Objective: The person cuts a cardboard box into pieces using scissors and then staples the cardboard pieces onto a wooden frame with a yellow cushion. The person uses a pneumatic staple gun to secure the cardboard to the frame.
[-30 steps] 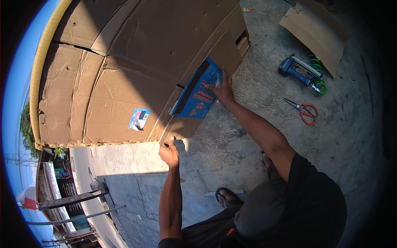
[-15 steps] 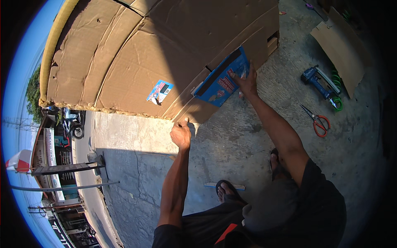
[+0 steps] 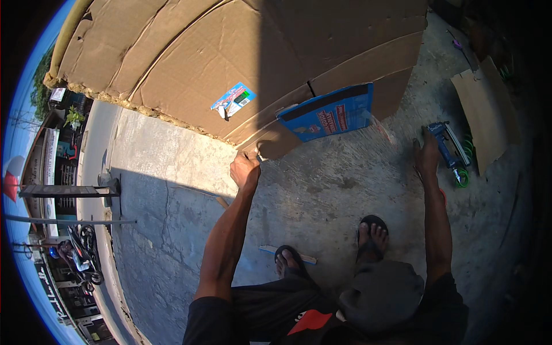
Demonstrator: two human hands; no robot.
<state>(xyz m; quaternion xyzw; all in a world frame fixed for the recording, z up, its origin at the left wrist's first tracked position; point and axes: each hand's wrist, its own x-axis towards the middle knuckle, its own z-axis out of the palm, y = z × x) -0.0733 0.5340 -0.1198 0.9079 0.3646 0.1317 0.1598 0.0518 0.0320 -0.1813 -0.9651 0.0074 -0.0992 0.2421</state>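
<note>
A large brown cardboard sheet (image 3: 190, 75) covers a bulky piece edged with yellowish foam (image 3: 132, 105). My left hand (image 3: 245, 170) is closed on the sheet's lower edge, fingers pinched at the cardboard. Along that edge, to the right, a blue printed cardboard piece (image 3: 328, 118) sits with no hand on it. My right hand (image 3: 426, 156) reaches to the right over the concrete, beside a blue pneumatic stapler (image 3: 444, 142) with a green coiled hose (image 3: 462, 177). Its thumb and fingers are apart, close to the stapler's near end. I cannot make out whether they touch.
Scissors lie mostly hidden behind my right forearm, an orange handle (image 3: 443, 197) showing. A loose cardboard piece (image 3: 486, 115) lies beyond the stapler. A thin wooden strip (image 3: 307, 260) lies by my left sandal (image 3: 291, 259). At left, a road (image 3: 95, 144) runs past shopfronts and a motorcycle (image 3: 86, 256).
My right hand has let go of the blue printed cardboard and moved right to the stapler. My left hand stays at the sheet's edge. The view has shifted.
</note>
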